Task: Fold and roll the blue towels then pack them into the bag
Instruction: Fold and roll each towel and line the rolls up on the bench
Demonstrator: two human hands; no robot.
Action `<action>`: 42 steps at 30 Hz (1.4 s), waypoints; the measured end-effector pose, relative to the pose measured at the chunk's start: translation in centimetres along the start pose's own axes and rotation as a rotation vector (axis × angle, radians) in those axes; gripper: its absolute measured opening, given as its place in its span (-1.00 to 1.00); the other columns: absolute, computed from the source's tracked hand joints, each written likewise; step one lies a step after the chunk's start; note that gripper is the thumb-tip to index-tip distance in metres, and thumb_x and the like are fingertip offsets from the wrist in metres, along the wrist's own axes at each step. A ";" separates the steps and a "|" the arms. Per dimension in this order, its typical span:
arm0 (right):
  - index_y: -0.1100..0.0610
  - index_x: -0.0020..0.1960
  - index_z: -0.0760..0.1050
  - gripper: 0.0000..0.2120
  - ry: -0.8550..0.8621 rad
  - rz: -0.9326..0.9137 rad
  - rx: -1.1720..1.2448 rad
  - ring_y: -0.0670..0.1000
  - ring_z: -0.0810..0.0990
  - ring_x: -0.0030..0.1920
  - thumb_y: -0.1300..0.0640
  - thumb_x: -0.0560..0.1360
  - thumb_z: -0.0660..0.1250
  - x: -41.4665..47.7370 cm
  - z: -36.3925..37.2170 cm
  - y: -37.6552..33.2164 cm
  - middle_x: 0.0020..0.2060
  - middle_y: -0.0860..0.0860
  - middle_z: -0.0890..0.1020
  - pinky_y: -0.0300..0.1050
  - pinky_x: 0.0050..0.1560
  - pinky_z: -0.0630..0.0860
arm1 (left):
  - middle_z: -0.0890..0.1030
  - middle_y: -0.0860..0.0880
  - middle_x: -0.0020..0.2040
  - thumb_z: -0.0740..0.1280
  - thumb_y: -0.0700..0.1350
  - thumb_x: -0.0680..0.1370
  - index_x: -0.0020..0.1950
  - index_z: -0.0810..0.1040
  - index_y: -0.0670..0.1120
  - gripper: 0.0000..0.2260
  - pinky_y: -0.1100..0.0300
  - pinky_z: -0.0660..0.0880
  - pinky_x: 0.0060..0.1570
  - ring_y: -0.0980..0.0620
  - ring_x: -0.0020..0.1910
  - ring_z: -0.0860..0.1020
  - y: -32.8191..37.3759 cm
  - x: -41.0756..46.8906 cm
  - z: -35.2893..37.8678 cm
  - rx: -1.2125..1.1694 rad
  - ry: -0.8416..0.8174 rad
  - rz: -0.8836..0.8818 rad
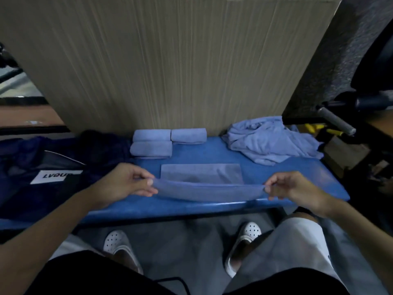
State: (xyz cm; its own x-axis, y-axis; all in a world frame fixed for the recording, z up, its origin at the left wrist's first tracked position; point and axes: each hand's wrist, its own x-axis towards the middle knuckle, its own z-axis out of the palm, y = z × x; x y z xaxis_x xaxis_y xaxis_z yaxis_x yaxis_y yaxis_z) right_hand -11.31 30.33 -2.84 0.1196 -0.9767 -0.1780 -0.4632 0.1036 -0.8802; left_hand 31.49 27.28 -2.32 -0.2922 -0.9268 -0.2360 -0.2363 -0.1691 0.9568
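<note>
Blue surface [212, 155] is carrying a towel [209, 191] near its front edge; left hand [127, 184] and right hand [291, 187] are pinching its ends in curled fingers. Behind, rolled towels [152, 149] are sitting at the back edge, a loose pile [270, 141] far right, the bag [32, 188], possibly open, left.

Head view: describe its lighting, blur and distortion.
Head view: dim, bluish light, no glare; wide-angle distortion bows the table edge and slants the board behind; the towel pinched by the left hand and right hand looks soft; the rolled towels read sharper.
</note>
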 end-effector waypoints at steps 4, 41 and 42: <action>0.36 -0.14 0.58 -0.94 -0.054 0.025 0.006 -0.12 0.51 -0.32 0.35 0.46 0.41 -0.6 0.4 1.3 -0.34 0.07 0.59 -0.37 -0.27 0.42 | 0.67 -0.28 -0.26 0.40 -0.27 0.52 -0.02 0.57 -0.32 -0.88 0.18 0.59 -0.37 -0.17 -0.26 0.69 -1.5 0.1 0.2 0.158 -0.053 -0.063; 0.08 -0.23 0.51 -0.83 0.482 0.042 -0.364 -0.16 0.52 -0.27 0.08 0.51 0.40 15.9 6.2 8.5 -0.37 -0.11 0.56 -0.40 -0.28 0.34 | 0.63 0.12 -0.32 0.45 -0.11 0.51 -0.29 0.61 0.00 -0.83 0.42 0.42 -0.34 0.31 -0.34 0.57 -9.9 15.6 0.8 0.496 0.512 -0.005; 0.08 -0.24 0.51 -0.82 0.489 0.044 -0.372 -0.16 0.52 -0.28 0.08 0.51 0.40 16.0 6.1 8.4 -0.38 -0.11 0.56 -0.42 -0.29 0.35 | 0.63 0.12 -0.33 0.45 -0.11 0.50 -0.31 0.60 0.01 -0.82 0.37 0.43 -0.33 0.30 -0.35 0.57 -9.9 15.6 0.8 0.490 0.513 -0.007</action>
State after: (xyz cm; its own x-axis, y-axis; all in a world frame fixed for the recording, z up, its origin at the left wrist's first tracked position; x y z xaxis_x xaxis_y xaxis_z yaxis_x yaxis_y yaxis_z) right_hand -7.90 16.75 -15.80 -0.2824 -0.9551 0.0895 -0.7445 0.1594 -0.6483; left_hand 28.52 14.73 -15.57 0.1560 -0.9876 -0.0165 -0.6614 -0.1169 0.7409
